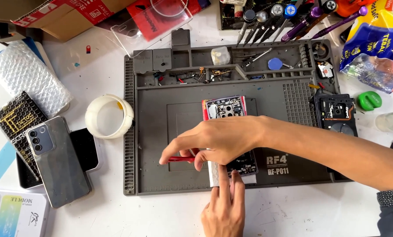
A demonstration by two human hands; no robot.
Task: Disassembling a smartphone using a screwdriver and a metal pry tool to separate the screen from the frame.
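An opened phone (225, 107) with a red frame and bare circuit boards lies upright in the middle of a grey repair mat (161, 127). My right hand (218, 140) reaches in from the right across the phone's middle and pinches a thin red tool (179, 159), whose tip points left over the mat. My left hand (225, 206) comes up from the bottom edge, two fingers pressing on the phone's lower end, next to a white strip (214, 177) under it. The middle of the phone is hidden by my right hand.
A white tape roll (108, 116) sits left of the mat, beside a grey phone back cover (58, 160) and bubble wrap (27, 74). Several screwdrivers (284, 17) stand at the back. A black phone part (337, 114), green cap (369, 100) and plastic bag (376, 44) are at right.
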